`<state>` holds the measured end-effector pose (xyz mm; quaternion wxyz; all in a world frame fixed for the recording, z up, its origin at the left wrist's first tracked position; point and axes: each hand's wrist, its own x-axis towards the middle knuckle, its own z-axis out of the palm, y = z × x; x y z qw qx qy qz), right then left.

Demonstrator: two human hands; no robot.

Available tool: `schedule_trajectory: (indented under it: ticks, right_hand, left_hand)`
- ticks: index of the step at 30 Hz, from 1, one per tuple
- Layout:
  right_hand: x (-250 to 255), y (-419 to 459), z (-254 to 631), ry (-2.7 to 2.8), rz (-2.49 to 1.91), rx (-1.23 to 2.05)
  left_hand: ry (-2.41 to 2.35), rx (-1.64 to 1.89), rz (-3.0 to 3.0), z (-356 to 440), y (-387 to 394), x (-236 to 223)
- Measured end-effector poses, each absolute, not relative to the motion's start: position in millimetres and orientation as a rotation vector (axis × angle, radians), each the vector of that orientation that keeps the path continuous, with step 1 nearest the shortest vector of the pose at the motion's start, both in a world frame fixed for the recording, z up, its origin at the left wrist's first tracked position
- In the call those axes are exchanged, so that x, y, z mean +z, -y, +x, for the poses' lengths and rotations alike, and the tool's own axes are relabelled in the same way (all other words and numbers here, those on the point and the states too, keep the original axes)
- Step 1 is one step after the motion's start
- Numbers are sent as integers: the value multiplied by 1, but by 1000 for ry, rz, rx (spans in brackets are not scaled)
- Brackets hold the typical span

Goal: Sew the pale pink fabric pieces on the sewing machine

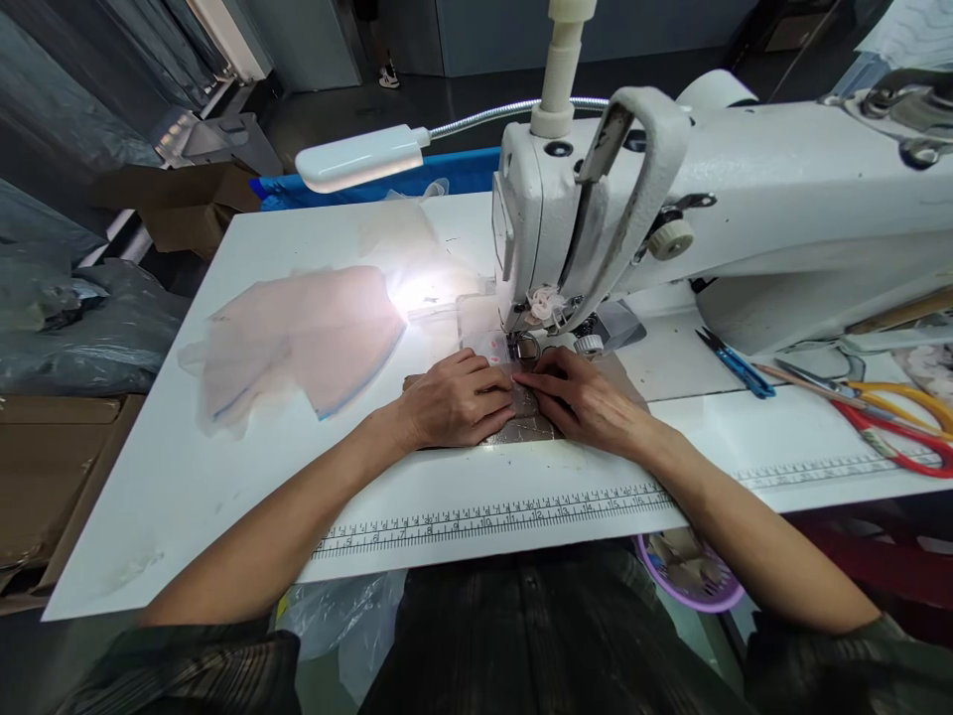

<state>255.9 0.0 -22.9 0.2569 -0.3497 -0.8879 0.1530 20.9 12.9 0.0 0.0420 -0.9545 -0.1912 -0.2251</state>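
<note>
My left hand (463, 399) lies on a small piece of sheer fabric (525, 399) at the sewing machine (527, 189), its fingers stretched out and pressing down. Close by, my right hand (585, 402) has thumb and fingertips pinched together at the fabric's edge. Both sets of fingertips are just in front of the presser foot (521, 348). Much of the fabric is hidden under my hands. To the left, sheer pale pink fabric pieces (298, 338) with a blue edge lie spread on the white table (186, 506).
A lit lamp (361, 159) hangs over the table's far side. Right of the machine bed lie blue thread snips (737, 362), red-handled scissors (893, 437) and yellow-handled scissors (908, 397). A printed ruler (483, 524) follows the front edge. A purple basket (692, 596) sits below.
</note>
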Motion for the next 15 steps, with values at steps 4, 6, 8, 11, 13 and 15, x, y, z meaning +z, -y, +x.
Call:
schedule_trajectory:
  ticks: [4, 6, 8, 11, 13, 15]
  right_hand:
    - [-23, 1, 255, 2405, -954, 409]
    - [-24, 1, 255, 2408, -962, 407]
    - [-24, 0, 256, 2411, -965, 415]
    - [-23, 0, 256, 2412, -983, 424]
    - [-21, 0, 256, 2415, -996, 429]
    - [-18, 0, 255, 2415, -993, 442]
  left_hand:
    - [590, -658, -2911, 20, -13, 2]
    - [598, -636, -2914, 19, -13, 2]
    - [613, -626, -2919, 19, -14, 0]
    - [645, -638, -2917, 17, -16, -2]
    - [662, -624, -2918, 17, -17, -3]
    - [681, -594, -2924, 16, -17, -2]
